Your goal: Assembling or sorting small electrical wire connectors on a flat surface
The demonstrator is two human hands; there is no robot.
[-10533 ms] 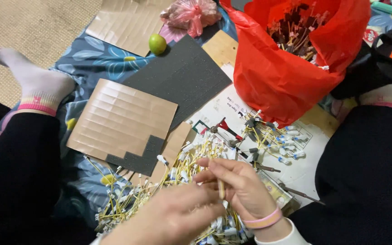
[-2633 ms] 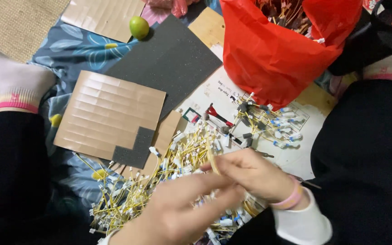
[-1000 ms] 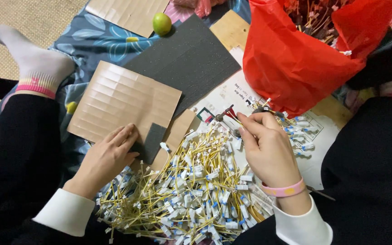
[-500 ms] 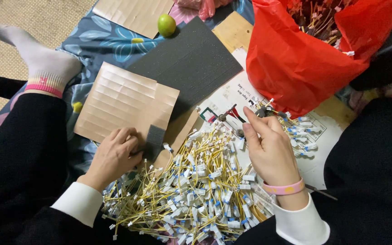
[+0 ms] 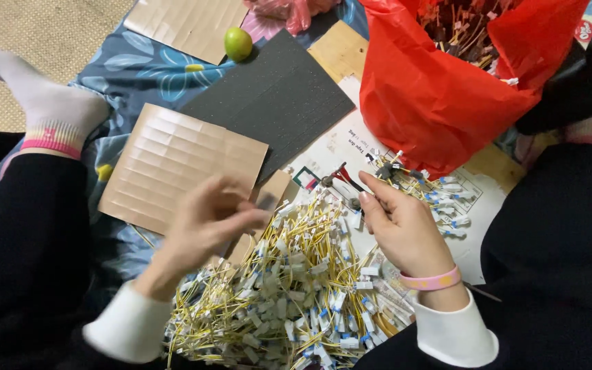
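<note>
my left hand (image 5: 203, 223) hung over the near edge of the ribbed brown cardboard sheet (image 5: 183, 164), blurred; its fingers were curled with thumb and forefinger pinched together, but i could not tell whether anything was held between them. my right hand (image 5: 402, 229) rested on the far side of the heap, fingers loosely bent and laid on the wires, gripping nothing that i could confirm. a pink band sat on that wrist.

the yellow wire pieces (image 5: 296, 288), each with a small white connector, lay in a tangled heap on the floor covering between my legs, spilling onto the printed paper sheet (image 5: 474, 205). a smaller cluster of wires (image 5: 440, 195) lay on that sheet, just beside the red plastic bag (image 5: 447, 82), which stood open with dark and red pieces inside. a dark grey foam sheet (image 5: 275, 103) lay beyond the cardboard, and a green lime (image 5: 238, 42) sat near its far corner.

risks noted: the wires were interlocked, so lifting one could have dragged neighbours out and scattered them off the paper. the bag leaned over the small cluster; a knock from my right hand could have tipped its contents into the sorted pieces. the lime was free to roll.
</note>
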